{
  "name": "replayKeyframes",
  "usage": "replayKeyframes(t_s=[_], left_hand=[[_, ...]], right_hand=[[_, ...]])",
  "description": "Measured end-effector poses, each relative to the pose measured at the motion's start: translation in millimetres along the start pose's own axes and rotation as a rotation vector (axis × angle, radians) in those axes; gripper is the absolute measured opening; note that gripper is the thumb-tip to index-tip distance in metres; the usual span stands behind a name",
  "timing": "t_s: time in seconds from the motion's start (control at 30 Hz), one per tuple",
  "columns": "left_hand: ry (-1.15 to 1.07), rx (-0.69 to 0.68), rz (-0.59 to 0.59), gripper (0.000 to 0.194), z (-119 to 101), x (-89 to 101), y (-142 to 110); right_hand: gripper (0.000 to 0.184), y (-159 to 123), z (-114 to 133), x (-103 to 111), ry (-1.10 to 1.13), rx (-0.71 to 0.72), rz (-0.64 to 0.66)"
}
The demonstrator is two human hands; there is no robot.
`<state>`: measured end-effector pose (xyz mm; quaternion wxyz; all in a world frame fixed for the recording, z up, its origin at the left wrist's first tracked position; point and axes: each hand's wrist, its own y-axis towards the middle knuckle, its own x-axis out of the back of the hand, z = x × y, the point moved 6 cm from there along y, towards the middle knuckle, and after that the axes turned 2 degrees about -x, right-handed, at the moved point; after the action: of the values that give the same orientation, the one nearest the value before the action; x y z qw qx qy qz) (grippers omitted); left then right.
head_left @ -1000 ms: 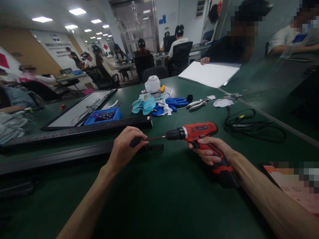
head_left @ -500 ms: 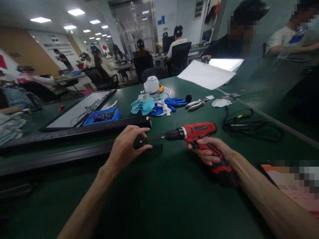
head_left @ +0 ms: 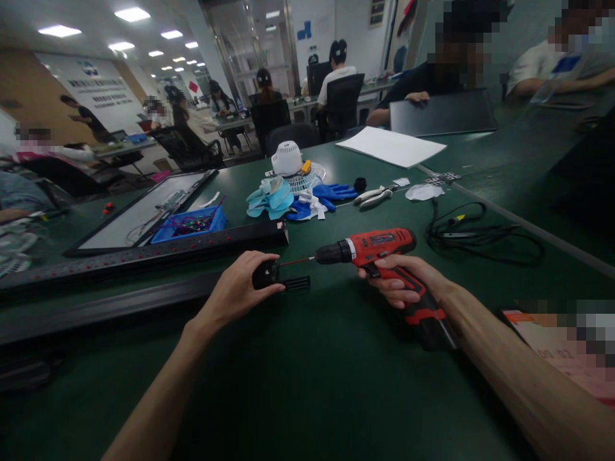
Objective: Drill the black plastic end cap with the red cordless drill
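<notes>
My right hand (head_left: 401, 282) is wrapped round the grip of a red and black cordless drill (head_left: 379, 246), which points left with its thin bit level above the green table (head_left: 298, 371). My left hand (head_left: 237, 288) is closed on a small black part (head_left: 266, 274) at the end of a long black bar (head_left: 110, 304). The bit's tip meets that part. A short black ribbed piece (head_left: 296, 283) lies just right of my left fingers.
A second long black strip (head_left: 144, 253) lies behind, then a framed panel (head_left: 139, 214) and a blue tray (head_left: 189, 224) of small parts. Blue gloves (head_left: 331, 192), a white fan part (head_left: 287, 158), pliers (head_left: 372, 197), a black cable (head_left: 475, 234). People sit across the table.
My left fingers have slid back, uncovering the small black part at the bit's tip. Across the table, a person has raised a dark panel behind the white sheet.
</notes>
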<state>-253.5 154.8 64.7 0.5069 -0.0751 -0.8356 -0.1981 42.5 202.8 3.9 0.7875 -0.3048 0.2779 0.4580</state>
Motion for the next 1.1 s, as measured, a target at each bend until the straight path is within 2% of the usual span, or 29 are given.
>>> replayKeyframes(t_s=[0.4,1.1], left_hand=[[-0.028,0.043,-0.012,0.048,3.7,0.1,-1.1],[-0.024,0.034,-0.009,0.05,3.0,-0.3,-0.4]], right_hand=[[0.028,3.2,-0.8,2.3,0.013,-0.049,-0.021],[0.027,5.7,0.0,-0.4,0.007,-0.045,-0.054]])
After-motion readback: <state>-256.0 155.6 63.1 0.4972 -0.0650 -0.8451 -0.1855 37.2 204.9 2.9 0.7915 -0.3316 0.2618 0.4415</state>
